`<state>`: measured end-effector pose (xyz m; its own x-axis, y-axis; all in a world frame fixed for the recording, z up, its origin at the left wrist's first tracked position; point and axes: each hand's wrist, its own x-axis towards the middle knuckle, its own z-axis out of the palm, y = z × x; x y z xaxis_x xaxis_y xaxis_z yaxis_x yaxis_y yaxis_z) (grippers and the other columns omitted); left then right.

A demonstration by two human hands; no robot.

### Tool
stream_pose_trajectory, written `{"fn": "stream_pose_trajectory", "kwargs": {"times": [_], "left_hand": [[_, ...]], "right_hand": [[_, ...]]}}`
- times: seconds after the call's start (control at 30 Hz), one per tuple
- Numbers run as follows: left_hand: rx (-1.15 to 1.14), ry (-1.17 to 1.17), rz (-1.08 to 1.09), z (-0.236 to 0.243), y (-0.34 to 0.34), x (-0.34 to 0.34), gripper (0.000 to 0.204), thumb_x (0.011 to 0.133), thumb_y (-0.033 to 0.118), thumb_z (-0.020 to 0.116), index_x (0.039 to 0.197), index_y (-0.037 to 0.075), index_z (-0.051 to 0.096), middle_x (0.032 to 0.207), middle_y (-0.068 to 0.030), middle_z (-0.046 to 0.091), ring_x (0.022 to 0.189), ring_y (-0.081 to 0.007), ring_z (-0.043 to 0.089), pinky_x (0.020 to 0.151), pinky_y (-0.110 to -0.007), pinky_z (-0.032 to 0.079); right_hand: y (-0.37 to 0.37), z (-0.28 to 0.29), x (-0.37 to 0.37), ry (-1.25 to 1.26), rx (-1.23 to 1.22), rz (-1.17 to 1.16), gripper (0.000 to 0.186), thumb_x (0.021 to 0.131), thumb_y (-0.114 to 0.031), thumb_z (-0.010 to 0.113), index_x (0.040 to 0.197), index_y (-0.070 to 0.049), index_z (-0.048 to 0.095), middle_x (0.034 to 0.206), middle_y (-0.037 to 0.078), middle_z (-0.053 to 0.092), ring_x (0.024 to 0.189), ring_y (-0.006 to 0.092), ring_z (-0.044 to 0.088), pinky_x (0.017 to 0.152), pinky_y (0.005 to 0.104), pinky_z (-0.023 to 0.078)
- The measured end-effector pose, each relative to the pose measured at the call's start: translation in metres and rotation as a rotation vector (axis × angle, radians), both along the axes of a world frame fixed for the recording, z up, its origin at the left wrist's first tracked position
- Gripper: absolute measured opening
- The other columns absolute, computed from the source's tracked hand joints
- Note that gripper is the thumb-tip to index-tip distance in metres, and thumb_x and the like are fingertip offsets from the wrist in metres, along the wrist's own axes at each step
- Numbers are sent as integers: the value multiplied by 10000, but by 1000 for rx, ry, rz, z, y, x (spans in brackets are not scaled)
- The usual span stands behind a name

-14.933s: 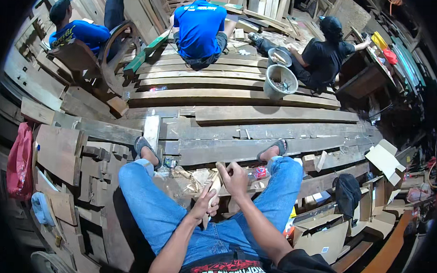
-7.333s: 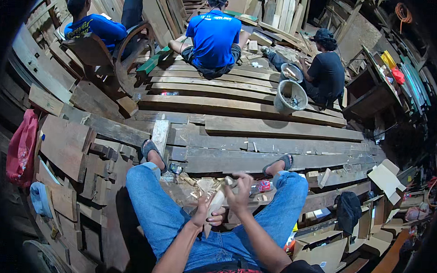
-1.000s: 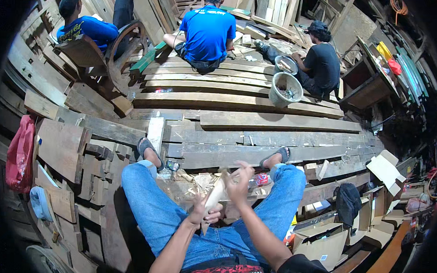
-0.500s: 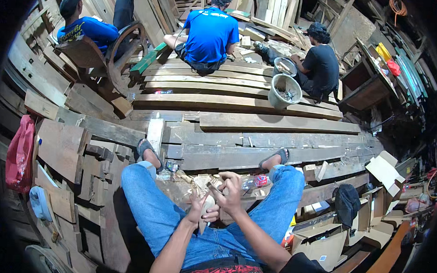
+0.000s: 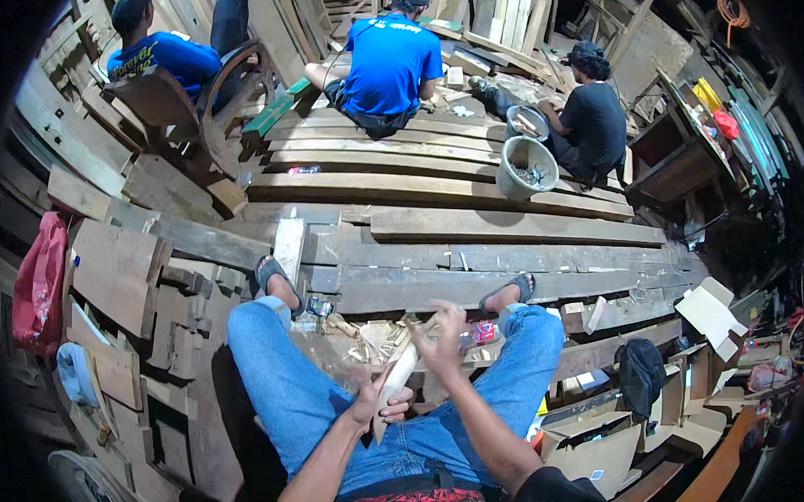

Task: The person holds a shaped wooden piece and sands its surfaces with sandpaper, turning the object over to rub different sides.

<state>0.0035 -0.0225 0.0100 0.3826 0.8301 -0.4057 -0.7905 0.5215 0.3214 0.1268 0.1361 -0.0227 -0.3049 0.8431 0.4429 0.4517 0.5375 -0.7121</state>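
My left hand (image 5: 374, 408) grips the lower end of a pale wooden piece (image 5: 396, 379) over my lap, and my right hand (image 5: 441, 341) is closed on its upper end. Beyond my hands, wood shavings (image 5: 364, 336) litter a floor of rough dark planks (image 5: 436, 279). Farther off, three people sit among stacked lumber by a grey bucket (image 5: 526, 167).

between my knees i see the wood piece (image 5: 396, 379), left hand (image 5: 372, 407) at its near end, right hand (image 5: 440, 341) at its far end. wood chips (image 5: 363, 338) lie beyond on the floor; a bucket (image 5: 526, 168) sits farther ahead on planks (image 5: 439, 195).
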Motion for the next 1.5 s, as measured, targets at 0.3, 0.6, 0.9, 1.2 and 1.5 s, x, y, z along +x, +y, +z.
{"fn": "stream_pose_trajectory", "kwargs": {"times": [0.3, 0.6, 0.9, 1.2, 1.5], "left_hand": [[22, -184, 106, -8, 0, -13, 1036, 710, 990, 297, 1350, 191, 455, 673, 61, 346, 461, -35, 336, 425, -189, 302], [12, -49, 61, -4, 14, -16, 1023, 705, 986, 328, 1269, 149, 492, 668, 58, 365, 445, -31, 354, 415, -180, 276], [63, -83, 73, -11, 9, -19, 974, 755, 944, 354, 1455, 268, 380, 677, 50, 361, 446, -38, 316, 415, -190, 296], [126, 31, -7, 4, 15, -23, 1013, 758, 934, 386, 1529, 286, 278, 707, 38, 360, 457, -40, 330, 432, -208, 315], [69, 39, -21, -2, 21, -14, 910, 881, 843, 331, 1563, 249, 228, 678, 36, 338, 455, -50, 309, 451, -217, 305]], "right_hand": [[-4, -1, -11, 21, -1, -27, 331, 707, -232, 852, 678, -101, 550, 1117, 103, 646, 1082, 309, 537, 921, 449, 382], [-7, 17, -6, 11, 28, -18, 317, 757, -174, 832, 707, -75, 534, 1129, 139, 616, 1082, 331, 517, 944, 460, 374], [-13, 11, -9, 13, -7, -42, 340, 756, -227, 851, 715, -51, 563, 1128, 157, 605, 1084, 331, 511, 938, 463, 400], [6, 11, -4, -43, -47, -182, 320, 839, -209, 792, 731, -35, 547, 1169, 158, 605, 1089, 339, 503, 952, 456, 374], [15, 6, 6, 205, -187, -186, 343, 885, -214, 762, 722, -23, 528, 976, 129, 620, 907, 253, 557, 813, 401, 437]]}}
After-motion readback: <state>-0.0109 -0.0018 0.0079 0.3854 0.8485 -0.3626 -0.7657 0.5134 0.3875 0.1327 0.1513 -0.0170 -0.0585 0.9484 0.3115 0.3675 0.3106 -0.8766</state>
